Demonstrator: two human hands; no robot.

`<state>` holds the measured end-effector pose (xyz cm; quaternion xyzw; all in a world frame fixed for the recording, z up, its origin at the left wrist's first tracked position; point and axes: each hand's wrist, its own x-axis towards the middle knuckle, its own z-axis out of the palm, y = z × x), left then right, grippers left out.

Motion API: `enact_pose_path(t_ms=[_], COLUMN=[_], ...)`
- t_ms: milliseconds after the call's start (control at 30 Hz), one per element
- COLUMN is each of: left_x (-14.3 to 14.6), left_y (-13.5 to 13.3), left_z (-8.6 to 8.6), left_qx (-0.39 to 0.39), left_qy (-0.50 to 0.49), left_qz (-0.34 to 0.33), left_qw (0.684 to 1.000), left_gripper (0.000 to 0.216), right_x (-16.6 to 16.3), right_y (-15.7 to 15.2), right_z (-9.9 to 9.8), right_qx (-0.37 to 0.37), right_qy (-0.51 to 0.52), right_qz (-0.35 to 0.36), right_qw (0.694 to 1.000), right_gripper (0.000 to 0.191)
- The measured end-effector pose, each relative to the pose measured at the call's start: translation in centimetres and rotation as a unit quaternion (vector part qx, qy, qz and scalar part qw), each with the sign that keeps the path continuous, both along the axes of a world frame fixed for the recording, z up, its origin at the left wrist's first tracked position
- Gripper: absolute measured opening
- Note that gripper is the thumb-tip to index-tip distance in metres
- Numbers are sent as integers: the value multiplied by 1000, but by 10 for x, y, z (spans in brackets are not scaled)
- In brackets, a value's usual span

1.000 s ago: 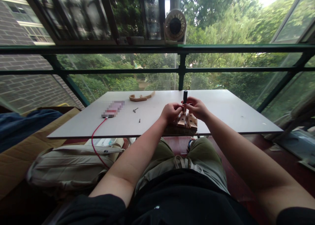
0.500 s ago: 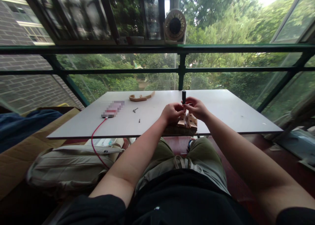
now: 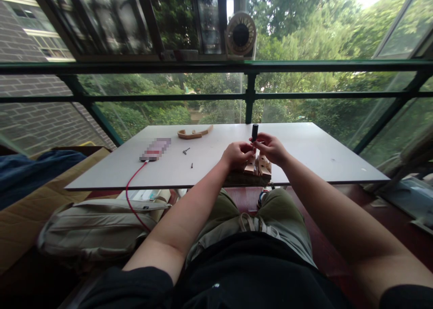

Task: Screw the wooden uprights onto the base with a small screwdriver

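Observation:
A small wooden assembly (image 3: 261,166) stands near the front edge of the white table (image 3: 304,155). Above it, a screwdriver with a black handle (image 3: 254,131) is held upright. My right hand (image 3: 271,148) is closed round its shaft just under the handle. My left hand (image 3: 237,154) is closed beside it, with fingertips pinched at the shaft just above the wood; anything between them is too small to see.
Two loose screws (image 3: 186,151) lie left of my hands. A curved wooden piece (image 3: 194,133) lies at the table's far side. A phone (image 3: 155,149) with a red cable (image 3: 132,187) is at the left. A beige bag (image 3: 98,225) sits on the floor.
The screwdriver's handle tipped slightly left half a second ago and is back to the right now. Both hands have stayed in place over the wooden assembly.

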<state>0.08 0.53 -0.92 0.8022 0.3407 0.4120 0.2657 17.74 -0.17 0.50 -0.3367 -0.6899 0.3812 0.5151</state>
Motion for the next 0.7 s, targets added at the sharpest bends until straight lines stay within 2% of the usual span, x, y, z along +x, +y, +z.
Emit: enact_pose_path(t_ms=[233, 533, 700], left_x=[0, 0, 0], left_y=[0, 0, -1], left_z=[0, 0, 0], left_qx=[-4, -10, -3], left_qy=[-26, -25, -18], left_qz=[1, -6, -13], left_qw=[1000, 1000, 1000], left_gripper=[33, 27, 27], right_x=[1, 0, 0], right_y=[3, -5, -4], right_z=[-2, 4, 3], right_qx=[13, -14, -22], right_qy=[-2, -4, 6], right_qz=[-2, 11, 13], right_qw=[1000, 1000, 1000], right_gripper=[33, 40, 36])
